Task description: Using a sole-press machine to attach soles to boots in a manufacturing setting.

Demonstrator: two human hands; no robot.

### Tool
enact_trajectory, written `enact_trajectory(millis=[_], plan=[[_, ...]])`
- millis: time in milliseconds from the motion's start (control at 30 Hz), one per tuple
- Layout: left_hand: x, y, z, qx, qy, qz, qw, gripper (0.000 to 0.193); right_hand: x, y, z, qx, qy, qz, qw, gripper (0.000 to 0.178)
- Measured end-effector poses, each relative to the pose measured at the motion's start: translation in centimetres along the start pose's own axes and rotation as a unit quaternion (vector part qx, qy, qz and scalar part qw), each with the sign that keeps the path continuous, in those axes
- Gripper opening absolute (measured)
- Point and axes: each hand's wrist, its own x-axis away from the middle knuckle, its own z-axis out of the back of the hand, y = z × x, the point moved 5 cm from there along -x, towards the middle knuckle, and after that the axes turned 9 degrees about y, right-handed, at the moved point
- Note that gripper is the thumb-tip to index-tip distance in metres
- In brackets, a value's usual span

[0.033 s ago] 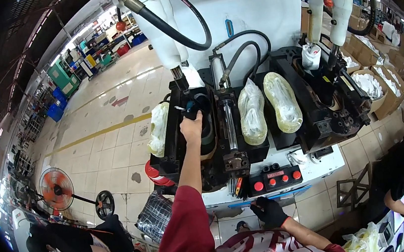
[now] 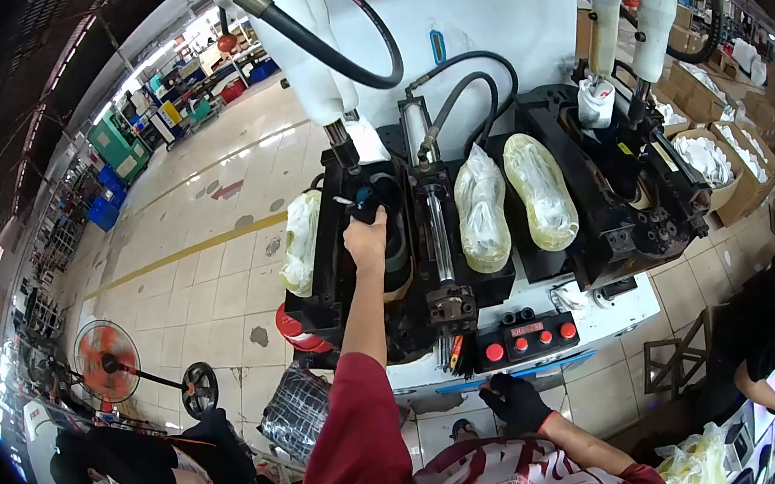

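My bare left hand (image 2: 366, 238) reaches into the left bay of a pressing machine. It is closed on a small dark piece by the top of a dark shoe (image 2: 395, 251), under the metal press rod (image 2: 341, 144). The fingertips are partly hidden, so I cannot make out what they grip. My right hand (image 2: 518, 406), in a black glove, hangs low before the machine's front edge with its fingers a little apart, holding nothing I can see. Just above it is a black control box (image 2: 528, 345) with red buttons.
Plastic-wrapped shoes (image 2: 483, 217) stand between the bays, and another wrapped shoe (image 2: 302, 242) lies left. The right bay (image 2: 623, 167) holds a dark shoe. An orange fan (image 2: 107, 362) stands left. A person (image 2: 140, 461) works lower left, another (image 2: 771, 332) at right. Cartons (image 2: 732, 164) stand far right.
The view has shifted very slightly. Both hands stay in the same places, and nothing has visibly been taken hold of or let go.
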Motion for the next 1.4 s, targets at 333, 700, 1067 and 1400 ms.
enact_trajectory(millis=[333,700,1067,1400], plan=[[1.0,0.2,-1.2,-0.076,-0.031,-0.062,0.995,0.054,-1.0,-0.3,0.0,-0.032,0.013,0.031,0.999,0.021],[1.8,0.3,1.1,-0.116,-0.109,0.065,0.985,0.064,-3.7,0.2,0.8,0.083,0.056,0.089,0.991,0.026],[1.1,-1.7,0.0,0.007,-0.136,0.037,0.99,0.086,-5.2,3.1,-3.8,0.321,0.047,0.202,0.924,0.01],[12.6,7.5,19.6,0.409,-0.031,-0.117,0.905,0.035,4.0,7.7,0.8,0.216,0.088,-0.007,0.972,0.025]])
